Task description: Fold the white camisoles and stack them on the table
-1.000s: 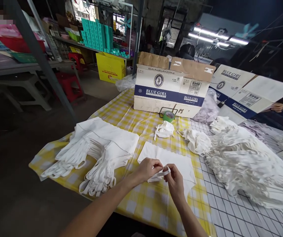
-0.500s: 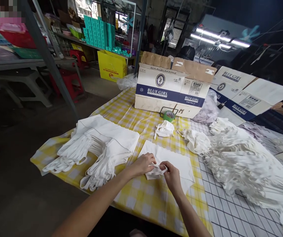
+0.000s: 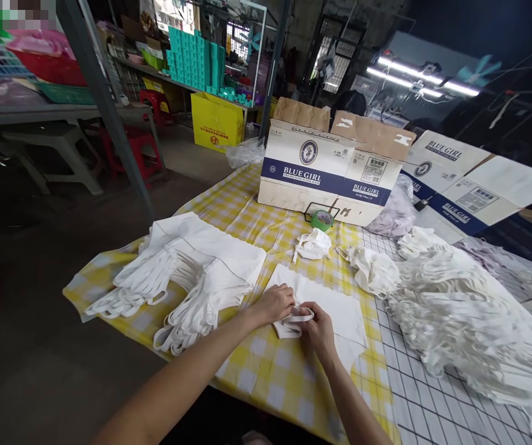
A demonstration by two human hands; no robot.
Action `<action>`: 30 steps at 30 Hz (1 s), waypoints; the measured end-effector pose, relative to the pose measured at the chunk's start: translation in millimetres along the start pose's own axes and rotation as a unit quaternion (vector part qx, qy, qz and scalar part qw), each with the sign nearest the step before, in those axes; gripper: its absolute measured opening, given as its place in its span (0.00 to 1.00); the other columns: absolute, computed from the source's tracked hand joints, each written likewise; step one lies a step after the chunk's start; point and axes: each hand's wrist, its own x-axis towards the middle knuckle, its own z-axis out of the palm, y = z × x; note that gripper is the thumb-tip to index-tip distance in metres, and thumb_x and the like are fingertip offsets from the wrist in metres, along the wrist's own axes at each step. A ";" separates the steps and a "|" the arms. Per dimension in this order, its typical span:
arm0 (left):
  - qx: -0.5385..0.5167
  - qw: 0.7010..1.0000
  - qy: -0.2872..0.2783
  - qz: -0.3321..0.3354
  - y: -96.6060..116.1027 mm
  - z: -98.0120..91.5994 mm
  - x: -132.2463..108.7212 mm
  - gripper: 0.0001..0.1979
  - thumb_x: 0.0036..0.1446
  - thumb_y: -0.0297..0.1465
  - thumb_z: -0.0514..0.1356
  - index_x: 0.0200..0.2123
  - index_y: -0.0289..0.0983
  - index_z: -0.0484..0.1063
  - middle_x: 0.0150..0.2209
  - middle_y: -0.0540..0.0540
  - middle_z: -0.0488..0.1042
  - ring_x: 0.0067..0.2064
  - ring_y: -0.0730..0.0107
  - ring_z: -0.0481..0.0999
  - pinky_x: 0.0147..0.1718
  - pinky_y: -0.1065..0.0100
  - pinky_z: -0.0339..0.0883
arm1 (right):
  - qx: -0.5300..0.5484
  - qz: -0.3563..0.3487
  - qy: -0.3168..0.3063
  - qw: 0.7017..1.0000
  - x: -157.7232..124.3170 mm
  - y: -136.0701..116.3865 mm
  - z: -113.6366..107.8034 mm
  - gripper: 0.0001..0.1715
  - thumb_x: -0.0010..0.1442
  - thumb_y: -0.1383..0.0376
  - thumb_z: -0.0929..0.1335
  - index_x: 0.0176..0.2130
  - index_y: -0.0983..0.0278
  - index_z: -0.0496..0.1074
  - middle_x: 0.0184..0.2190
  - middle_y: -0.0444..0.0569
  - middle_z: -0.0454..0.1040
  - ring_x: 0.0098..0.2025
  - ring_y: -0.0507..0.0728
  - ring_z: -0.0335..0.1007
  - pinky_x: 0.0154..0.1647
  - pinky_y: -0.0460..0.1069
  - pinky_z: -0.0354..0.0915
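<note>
Both hands meet at the near edge of a bench (image 3: 266,377) covered in yellow-and-white checked cloth. The left hand (image 3: 275,303) and the right hand (image 3: 318,326) each pinch a white fabric strap (image 3: 294,320), which loops between them and lies on a flat white fabric piece (image 3: 335,306) spread just beyond the fingers. To the left, 2 stacks of finished white strapped pieces (image 3: 187,278) fan out with their loops hanging toward the bench edge. To the right, a long heap of white garments (image 3: 461,315) lies across a black-lined grid mat (image 3: 433,402). Farther back sit a small crumpled white piece (image 3: 313,245), a green tape roll (image 3: 323,219) and an open "BLUE GIRL" carton (image 3: 331,170).
</note>
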 end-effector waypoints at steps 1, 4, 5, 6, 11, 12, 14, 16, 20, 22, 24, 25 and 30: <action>-0.005 1.000 0.005 -0.006 -1.4 1.2 0.8 0.07 0.55 0.28 0.55 0.32 0.37 0.73 0.35 0.45 0.69 0.42 0.63 0.65 0.43 0.64 0.58 | -0.006 -0.003 0.004 1.000 1.2 2.8 0.5 0.15 0.52 0.55 0.64 0.31 0.65 0.70 0.25 0.46 0.71 0.28 0.55 0.63 0.28 0.46 0.60; -0.020 1.000 0.012 -0.019 -6.2 3.7 3.7 0.07 0.55 0.29 0.55 0.33 0.38 0.74 0.33 0.47 0.68 0.40 0.66 0.65 0.42 0.66 0.58 | -0.041 0.000 0.007 0.999 7.2 7.5 1.9 0.16 0.53 0.56 0.64 0.33 0.66 0.71 0.26 0.48 0.73 0.29 0.56 0.65 0.28 0.47 0.60; -0.024 0.999 0.013 -0.021 -7.7 4.2 4.6 0.07 0.54 0.29 0.56 0.32 0.38 0.74 0.32 0.47 0.68 0.40 0.66 0.65 0.41 0.67 0.58 | -0.057 -0.007 0.009 0.998 9.5 8.0 2.2 0.16 0.52 0.57 0.64 0.33 0.66 0.72 0.26 0.48 0.74 0.29 0.56 0.66 0.28 0.47 0.60; -0.028 0.999 0.014 -0.024 -8.8 4.5 5.4 0.07 0.54 0.29 0.56 0.32 0.38 0.74 0.32 0.48 0.68 0.40 0.66 0.65 0.40 0.67 0.59 | -0.075 -0.020 0.011 0.997 11.7 8.3 2.6 0.15 0.52 0.58 0.64 0.33 0.66 0.73 0.26 0.49 0.74 0.29 0.57 0.66 0.28 0.47 0.60; -0.045 0.998 0.014 -0.033 -10.8 5.0 7.5 0.09 0.55 0.33 0.56 0.29 0.37 0.75 0.30 0.48 0.67 0.39 0.67 0.65 0.39 0.69 0.58 | -0.148 -0.123 0.016 0.981 19.3 11.2 3.7 0.11 0.51 0.66 0.62 0.30 0.65 0.74 0.27 0.48 0.73 0.28 0.54 0.67 0.29 0.46 0.60; -0.047 0.998 0.014 -0.035 -10.8 5.2 7.7 0.10 0.56 0.34 0.56 0.29 0.37 0.75 0.30 0.48 0.67 0.39 0.67 0.65 0.39 0.69 0.58 | -0.156 -0.131 0.015 0.979 20.1 12.1 3.7 0.12 0.50 0.68 0.62 0.30 0.64 0.74 0.27 0.47 0.73 0.28 0.54 0.66 0.29 0.45 0.59; -0.052 0.998 0.013 -0.040 -11.0 6.0 8.1 0.11 0.56 0.35 0.56 0.29 0.37 0.75 0.31 0.47 0.67 0.39 0.67 0.65 0.40 0.68 0.58 | -0.165 -0.138 0.015 0.976 21.4 13.7 3.8 0.13 0.49 0.70 0.61 0.30 0.64 0.74 0.26 0.46 0.72 0.27 0.53 0.67 0.29 0.45 0.59; -0.057 0.997 0.011 -0.046 -11.5 7.1 8.6 0.11 0.56 0.35 0.56 0.29 0.37 0.75 0.31 0.47 0.68 0.40 0.66 0.65 0.40 0.68 0.58 | -0.167 -0.142 0.013 0.976 22.3 14.0 4.1 0.14 0.49 0.70 0.61 0.30 0.64 0.74 0.27 0.46 0.72 0.28 0.54 0.67 0.30 0.45 0.60; -0.068 0.996 0.011 -0.054 -12.5 8.1 9.5 0.11 0.55 0.34 0.56 0.27 0.36 0.74 0.30 0.47 0.68 0.39 0.66 0.65 0.39 0.68 0.58 | -0.174 -0.150 0.004 0.973 23.6 11.9 5.5 0.13 0.51 0.69 0.60 0.31 0.64 0.74 0.28 0.47 0.72 0.29 0.54 0.67 0.30 0.45 0.59; -0.076 0.995 0.014 -0.056 -12.3 7.3 9.7 0.10 0.54 0.33 0.57 0.27 0.36 0.74 0.30 0.47 0.68 0.38 0.67 0.65 0.39 0.68 0.58 | -0.191 -0.155 -0.002 0.969 24.2 10.8 5.7 0.13 0.52 0.70 0.60 0.31 0.64 0.73 0.28 0.47 0.71 0.28 0.53 0.66 0.29 0.45 0.58; -0.087 0.994 0.017 -0.057 -11.5 6.2 9.6 0.08 0.53 0.32 0.57 0.27 0.36 0.75 0.29 0.48 0.68 0.38 0.67 0.65 0.40 0.69 0.58 | -0.216 -0.161 -0.011 0.963 25.1 10.6 4.7 0.13 0.52 0.70 0.60 0.32 0.64 0.73 0.27 0.47 0.70 0.27 0.53 0.64 0.29 0.45 0.58; -0.093 0.994 0.019 -0.058 -10.9 5.7 9.6 0.07 0.53 0.31 0.58 0.28 0.36 0.75 0.29 0.48 0.68 0.38 0.68 0.65 0.40 0.69 0.58 | -0.231 -0.163 -0.015 0.959 25.6 11.0 3.8 0.13 0.52 0.71 0.60 0.32 0.64 0.72 0.27 0.47 0.70 0.27 0.52 0.64 0.29 0.45 0.57; -0.117 0.990 0.027 -0.072 -9.0 5.7 10.3 0.07 0.52 0.29 0.58 0.28 0.37 0.76 0.28 0.49 0.69 0.36 0.70 0.66 0.41 0.70 0.58 | -0.293 -0.171 -0.034 0.940 25.8 15.2 -2.3 0.16 0.46 0.75 0.58 0.30 0.64 0.71 0.27 0.47 0.67 0.28 0.52 0.62 0.30 0.45 0.55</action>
